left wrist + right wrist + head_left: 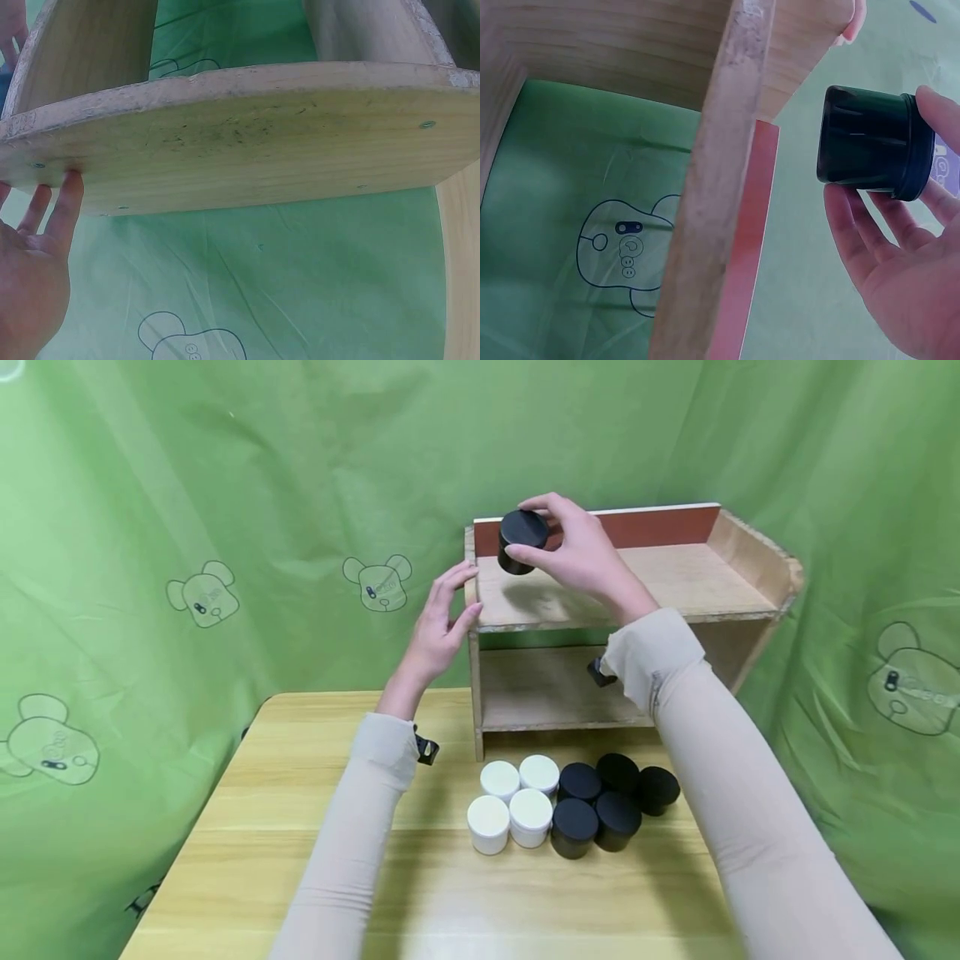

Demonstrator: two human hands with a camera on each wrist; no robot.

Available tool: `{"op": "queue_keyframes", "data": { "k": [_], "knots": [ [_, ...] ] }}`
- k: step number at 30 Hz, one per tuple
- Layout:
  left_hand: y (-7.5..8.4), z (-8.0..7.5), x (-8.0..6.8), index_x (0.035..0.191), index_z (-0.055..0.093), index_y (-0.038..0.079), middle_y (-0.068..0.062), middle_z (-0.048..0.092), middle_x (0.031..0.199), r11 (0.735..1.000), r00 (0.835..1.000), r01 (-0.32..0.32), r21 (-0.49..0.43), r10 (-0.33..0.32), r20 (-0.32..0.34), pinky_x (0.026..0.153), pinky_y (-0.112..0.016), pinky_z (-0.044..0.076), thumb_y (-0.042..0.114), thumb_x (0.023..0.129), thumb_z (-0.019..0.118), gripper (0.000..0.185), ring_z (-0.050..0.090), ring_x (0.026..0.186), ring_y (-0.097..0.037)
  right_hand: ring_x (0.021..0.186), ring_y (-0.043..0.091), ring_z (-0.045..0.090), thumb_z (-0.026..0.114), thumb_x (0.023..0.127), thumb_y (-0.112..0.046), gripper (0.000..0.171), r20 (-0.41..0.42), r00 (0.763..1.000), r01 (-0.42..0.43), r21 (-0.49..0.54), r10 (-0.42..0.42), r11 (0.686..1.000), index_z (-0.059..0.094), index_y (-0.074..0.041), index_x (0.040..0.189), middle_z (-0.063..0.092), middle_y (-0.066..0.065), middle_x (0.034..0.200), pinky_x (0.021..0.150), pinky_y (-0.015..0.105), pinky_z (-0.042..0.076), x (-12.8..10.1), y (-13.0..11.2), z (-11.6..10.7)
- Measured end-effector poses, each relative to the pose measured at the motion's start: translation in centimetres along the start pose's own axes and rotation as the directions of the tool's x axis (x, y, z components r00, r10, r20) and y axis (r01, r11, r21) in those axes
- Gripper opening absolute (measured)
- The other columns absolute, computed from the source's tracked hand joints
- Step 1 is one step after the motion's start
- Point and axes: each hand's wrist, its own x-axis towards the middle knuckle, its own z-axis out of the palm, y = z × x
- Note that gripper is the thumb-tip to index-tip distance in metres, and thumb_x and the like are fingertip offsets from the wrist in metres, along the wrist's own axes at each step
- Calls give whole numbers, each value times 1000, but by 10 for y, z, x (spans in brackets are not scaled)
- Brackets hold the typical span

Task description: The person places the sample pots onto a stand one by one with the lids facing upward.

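A black lidded jar [522, 541] is held upright by my right hand [577, 547], thumb on the near side and fingers behind. It hangs over the left end of the top board of a wooden shelf [675, 578]. The right wrist view shows the jar [870, 142] in the air, its body clear of the board's edge. My left hand [442, 622] rests against the shelf's left side panel near the top. In the left wrist view its fingers [66, 206] lie straight along the panel's outer face, holding nothing.
Several white jars [530, 817] and several black jars [575, 827] stand grouped on the wooden table [315, 827] before the shelf. Below the top board is a lower board [555, 689]. A red strip [660, 527] backs the top. Green curtain [300, 485] hangs behind.
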Motion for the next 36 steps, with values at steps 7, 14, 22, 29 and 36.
{"op": "queue_keyframes", "data": {
  "k": [7, 14, 22, 29, 36],
  "knots": [
    [1, 1, 0, 156, 40, 22, 4, 32, 168, 1000, 1000, -6, -9, 6, -6, 126, -51, 30, 30, 108, 54, 51, 31, 153, -10, 113, 26, 65, 74, 94, -41, 67, 26, 1000, -5, -25, 6, 1000, 48, -16, 151, 57, 11, 147, 100, 37, 50, 18, -5, 4],
    [0, 3, 0, 156, 39, 24, 6, 31, 168, 1000, 1000, -1, -12, 1, 6, 126, -52, 29, 32, 108, 53, 51, 32, 153, -12, 116, 29, 65, 72, 96, -42, 69, 38, 998, -56, -13, 57, 998, 45, -16, 154, 54, 15, 150, 105, 40, 49, 34, 1, 10],
    [-1, 5, -1, 156, 40, 23, 3, 31, 168, 1000, 1000, -3, -20, 3, -1, 126, -53, 29, 31, 108, 53, 51, 30, 154, -13, 138, 30, 52, 71, 97, -42, 72, 64, 991, -118, -21, 119, 993, 40, -17, 158, 49, 14, 156, 119, 41, 40, 48, 10, 22],
    [-1, 6, 0, 156, 40, 23, 0, 31, 168, 1000, 1000, -8, -10, 8, -4, 125, -54, 30, 31, 108, 53, 50, 31, 153, -13, 141, 26, 49, 72, 97, -43, 72, 66, 981, -186, 42, 183, 982, 41, -21, 158, 49, 11, 156, 123, 37, 37, 52, 16, 32],
    [-1, 7, 2, 155, 40, 22, -3, 32, 168, 1000, 1000, -16, -7, 16, -9, 125, -54, 31, 30, 107, 54, 50, 33, 152, -15, 143, 30, 47, 69, 98, -45, 71, 49, 984, -170, -16, 171, 985, 42, -18, 157, 48, 14, 158, 124, 41, 35, 54, 29, 39]
  ]
}}
